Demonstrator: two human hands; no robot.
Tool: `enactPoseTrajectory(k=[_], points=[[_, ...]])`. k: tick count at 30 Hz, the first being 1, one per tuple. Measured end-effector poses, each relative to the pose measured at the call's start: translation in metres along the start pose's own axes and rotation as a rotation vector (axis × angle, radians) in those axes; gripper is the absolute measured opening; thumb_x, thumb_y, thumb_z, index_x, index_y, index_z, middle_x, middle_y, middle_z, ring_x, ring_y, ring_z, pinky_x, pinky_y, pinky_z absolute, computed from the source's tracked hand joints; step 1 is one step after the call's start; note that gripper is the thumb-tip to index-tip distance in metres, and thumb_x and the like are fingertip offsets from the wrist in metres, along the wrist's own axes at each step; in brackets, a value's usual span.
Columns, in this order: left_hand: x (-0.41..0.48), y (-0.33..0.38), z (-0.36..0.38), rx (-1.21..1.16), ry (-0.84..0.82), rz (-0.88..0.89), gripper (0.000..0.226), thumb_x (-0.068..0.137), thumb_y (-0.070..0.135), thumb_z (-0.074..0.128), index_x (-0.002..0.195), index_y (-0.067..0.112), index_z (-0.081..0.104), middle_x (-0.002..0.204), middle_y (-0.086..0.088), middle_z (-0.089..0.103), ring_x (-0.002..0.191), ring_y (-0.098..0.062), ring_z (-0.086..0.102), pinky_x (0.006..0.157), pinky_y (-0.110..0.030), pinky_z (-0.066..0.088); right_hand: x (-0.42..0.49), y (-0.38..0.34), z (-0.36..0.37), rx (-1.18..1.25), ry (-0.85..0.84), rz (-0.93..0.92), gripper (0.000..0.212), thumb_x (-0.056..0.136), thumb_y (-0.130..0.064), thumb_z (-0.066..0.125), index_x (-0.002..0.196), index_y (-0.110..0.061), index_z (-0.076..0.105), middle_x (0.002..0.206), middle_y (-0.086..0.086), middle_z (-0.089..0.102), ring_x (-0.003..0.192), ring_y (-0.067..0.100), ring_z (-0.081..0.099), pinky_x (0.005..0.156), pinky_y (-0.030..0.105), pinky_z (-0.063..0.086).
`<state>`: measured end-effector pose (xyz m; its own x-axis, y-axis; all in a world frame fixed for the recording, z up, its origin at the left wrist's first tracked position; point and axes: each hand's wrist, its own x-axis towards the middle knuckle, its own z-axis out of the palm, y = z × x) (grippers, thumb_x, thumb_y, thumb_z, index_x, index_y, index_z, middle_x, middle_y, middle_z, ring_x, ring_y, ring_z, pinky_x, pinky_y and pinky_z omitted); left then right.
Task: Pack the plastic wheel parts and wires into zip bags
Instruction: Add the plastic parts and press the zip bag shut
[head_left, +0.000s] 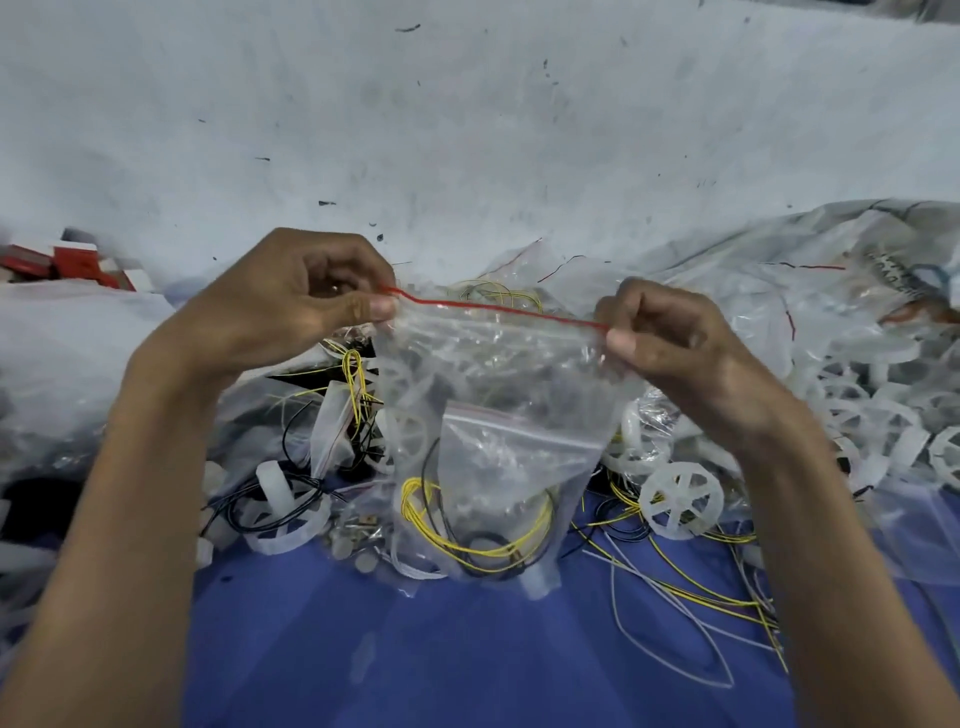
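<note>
The person is holding a clear zip bag (493, 374) up in the middle of the view, with both hands at its top edge. The left hand (291, 306) is pinching the left top corner between thumb and forefinger, and its other fingers are curling in. The right hand (675, 348) is pinching the right top corner in the same way. The red zip strip (498, 308) is stretching almost straight between the two hands. I cannot tell whether the strip is pressed closed.

Inside the bag a smaller zip bag (509, 467) is lying, and below it yellow wires (467, 545) are coiling together with black wire and some white plastic pieces. The lower end of the bag is reaching down to the blue surface (467, 665); I cannot tell whether it is resting there.

Just to the right of the bag, a white wheel part (680, 501) with spokes is lying among loose wires (691, 587), which are yellow, black and grey. Farther right, a pile of wheel parts (872, 410) is sitting beside a large clear plastic sack (831, 249). On the near left of the bag, a white ring (288, 525) is lying with black wire over it. At the far left, red boxes (72, 262) are showing, blurred. A pale marked wall (467, 130) is filling the far side.
</note>
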<state>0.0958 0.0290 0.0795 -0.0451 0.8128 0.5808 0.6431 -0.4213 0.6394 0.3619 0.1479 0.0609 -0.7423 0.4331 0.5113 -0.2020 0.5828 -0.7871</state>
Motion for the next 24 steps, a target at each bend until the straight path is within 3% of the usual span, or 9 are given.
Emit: enactPoseTrajectory(k=[2, 6, 10, 14, 17, 21, 24], points=[[-0.002, -0.001, -0.003, -0.024, 0.006, -0.013, 0.011, 0.07, 0.02, 0.068, 0.079, 0.014, 0.065, 0.069, 0.005, 0.069, 0.068, -0.004, 0.064, 0.069, -0.014, 0.05, 0.004, 0.01, 0.005, 0.206, 0.147, -0.032, 0.013, 0.078, -0.017, 0.067, 0.071, -0.022, 0.057, 0.069, -0.005, 0.053, 0.066, 0.01, 0.05, 0.069, 0.022, 0.043], [-0.004, -0.004, -0.003, 0.023, -0.038, -0.036, 0.013, 0.069, 0.02, 0.07, 0.078, 0.012, 0.066, 0.07, 0.004, 0.068, 0.068, -0.003, 0.061, 0.069, -0.011, 0.048, 0.01, 0.024, 0.006, 0.192, 0.29, 0.038, 0.025, 0.071, -0.017, 0.07, 0.093, -0.016, 0.059, 0.071, -0.007, 0.065, 0.073, 0.01, 0.063, 0.069, 0.021, 0.05], [-0.004, -0.008, -0.004, 0.033, -0.033, -0.063, 0.016, 0.066, 0.025, 0.072, 0.077, 0.014, 0.068, 0.071, 0.004, 0.067, 0.069, -0.004, 0.059, 0.067, -0.011, 0.047, 0.007, 0.027, 0.0, 0.111, 0.245, 0.217, 0.014, 0.068, -0.022, 0.072, 0.078, -0.013, 0.068, 0.07, -0.001, 0.07, 0.069, 0.013, 0.068, 0.064, 0.02, 0.054], [-0.002, -0.012, 0.0, 0.022, -0.041, -0.062, 0.016, 0.067, 0.025, 0.07, 0.078, 0.013, 0.068, 0.07, 0.007, 0.067, 0.068, -0.002, 0.058, 0.066, -0.009, 0.045, 0.006, 0.03, -0.004, -0.01, 0.229, 0.323, 0.017, 0.071, -0.029, 0.071, 0.073, -0.012, 0.068, 0.065, -0.001, 0.069, 0.059, 0.01, 0.066, 0.056, 0.017, 0.051], [-0.002, -0.012, 0.001, 0.0, -0.013, -0.059, 0.017, 0.067, 0.024, 0.07, 0.078, 0.011, 0.067, 0.069, 0.008, 0.067, 0.066, -0.002, 0.057, 0.065, -0.009, 0.046, 0.006, 0.027, -0.003, -0.039, 0.253, 0.247, 0.013, 0.072, -0.027, 0.068, 0.075, -0.015, 0.063, 0.058, -0.004, 0.064, 0.052, 0.008, 0.058, 0.051, 0.017, 0.048], [-0.002, -0.012, 0.003, -0.027, 0.008, -0.05, 0.014, 0.068, 0.021, 0.069, 0.077, 0.012, 0.065, 0.068, 0.01, 0.067, 0.066, -0.001, 0.059, 0.065, -0.01, 0.048, 0.006, 0.02, -0.001, -0.146, 0.227, 0.102, 0.009, 0.089, -0.015, 0.058, 0.08, -0.016, 0.056, 0.046, -0.005, 0.05, 0.041, 0.007, 0.044, 0.043, 0.016, 0.037], [-0.003, -0.008, 0.003, -0.017, -0.006, -0.067, 0.017, 0.068, 0.024, 0.069, 0.078, 0.011, 0.065, 0.07, 0.01, 0.066, 0.069, -0.002, 0.057, 0.069, -0.012, 0.047, 0.007, 0.009, 0.001, -0.152, 0.201, 0.082, 0.01, 0.088, -0.021, 0.058, 0.08, -0.016, 0.059, 0.052, -0.001, 0.053, 0.044, 0.007, 0.046, 0.044, 0.017, 0.04]])
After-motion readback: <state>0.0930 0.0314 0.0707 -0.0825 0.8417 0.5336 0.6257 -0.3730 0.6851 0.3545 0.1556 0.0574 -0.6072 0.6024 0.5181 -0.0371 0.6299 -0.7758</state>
